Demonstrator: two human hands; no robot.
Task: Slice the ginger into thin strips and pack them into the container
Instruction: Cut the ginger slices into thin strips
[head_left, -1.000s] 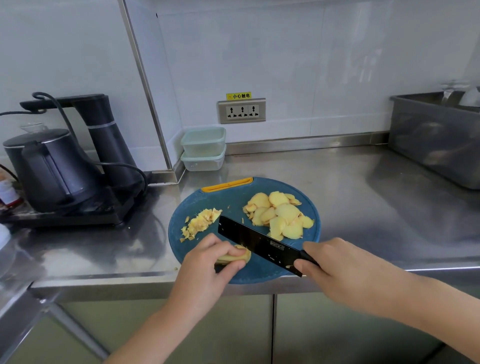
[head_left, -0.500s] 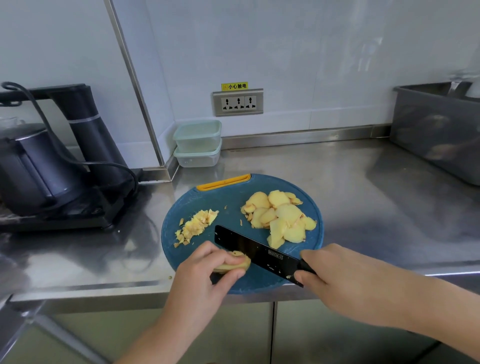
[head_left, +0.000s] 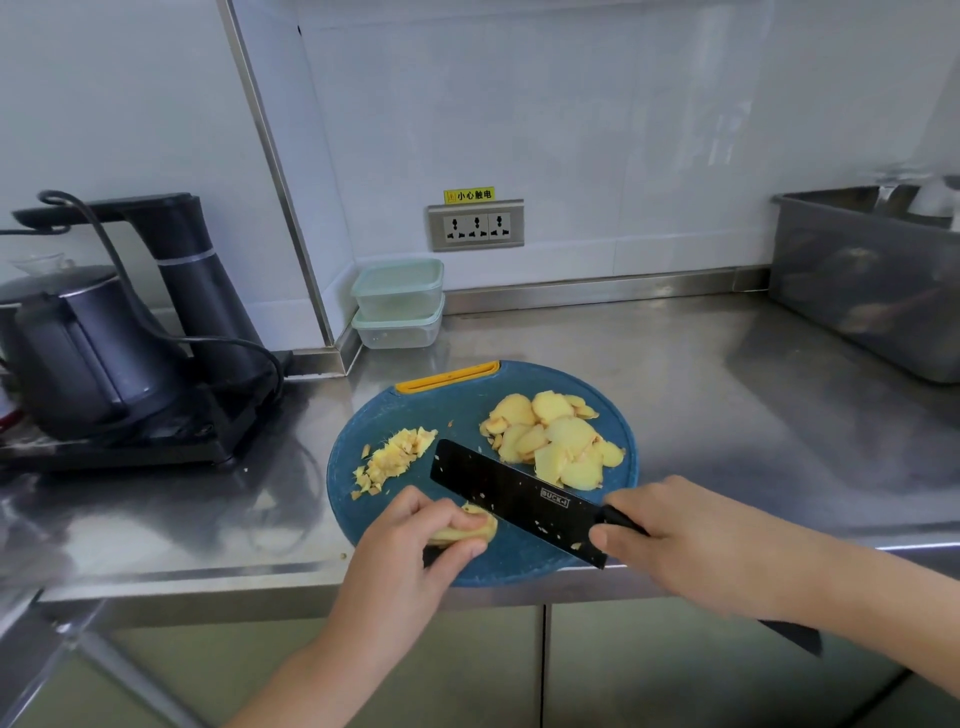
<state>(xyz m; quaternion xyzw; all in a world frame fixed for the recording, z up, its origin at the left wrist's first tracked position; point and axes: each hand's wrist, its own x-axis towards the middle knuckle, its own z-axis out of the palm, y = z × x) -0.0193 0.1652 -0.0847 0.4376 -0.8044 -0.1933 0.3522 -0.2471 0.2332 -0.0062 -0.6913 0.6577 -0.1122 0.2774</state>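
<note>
A round blue plastic cutting board (head_left: 415, 431) with a yellow strip on its far edge lies on the stainless steel worktop (head_left: 727, 415). At the board's near left, the left hand (head_left: 410, 551) pinches a pale yellow peeled piece of ginger (head_left: 470, 527) between curled fingers and thumb. The right hand (head_left: 691, 540), at the board's near right edge, is wrapped round the handle of a black rectangular-bladed knife (head_left: 514, 499). The blade slants across the board with its lower edge just beside the ginger piece. A heap of round ginger slices (head_left: 556, 436) covers the board's far right, and chopped ginger bits (head_left: 395, 457) lie at its left. Two stacked pale green lidded plastic containers (head_left: 399, 304) stand behind the board, against the wall.
</note>
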